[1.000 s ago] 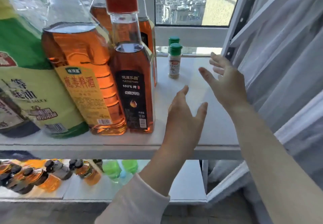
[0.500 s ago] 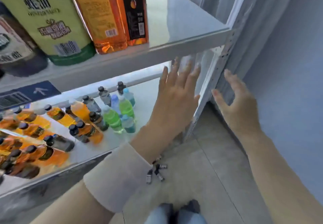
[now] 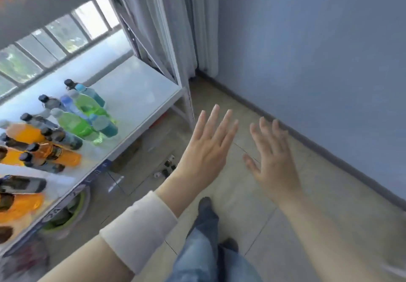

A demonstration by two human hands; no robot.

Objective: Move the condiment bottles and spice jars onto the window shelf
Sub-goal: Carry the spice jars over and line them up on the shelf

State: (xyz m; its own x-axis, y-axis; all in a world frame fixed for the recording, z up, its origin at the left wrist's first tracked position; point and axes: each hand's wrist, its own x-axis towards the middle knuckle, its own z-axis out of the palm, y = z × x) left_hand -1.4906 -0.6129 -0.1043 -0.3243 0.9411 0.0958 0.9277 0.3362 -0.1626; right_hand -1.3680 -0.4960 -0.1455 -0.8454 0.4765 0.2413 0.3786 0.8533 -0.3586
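Small jars on floor, apart from spread left hand

My cuff is soft cloth; the bottles are glossy plastic on a smooth, shiny shelf; the floor tiles look matt.

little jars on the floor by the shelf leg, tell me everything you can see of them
The little jars form a loose cluster on the pale tiled floor, close to the corner of the white shelf. They look small, with dark and pale parts, and some seem to lie on their sides. Blur hides their number and labels. The left hand and right hand are open above and touch none of them.
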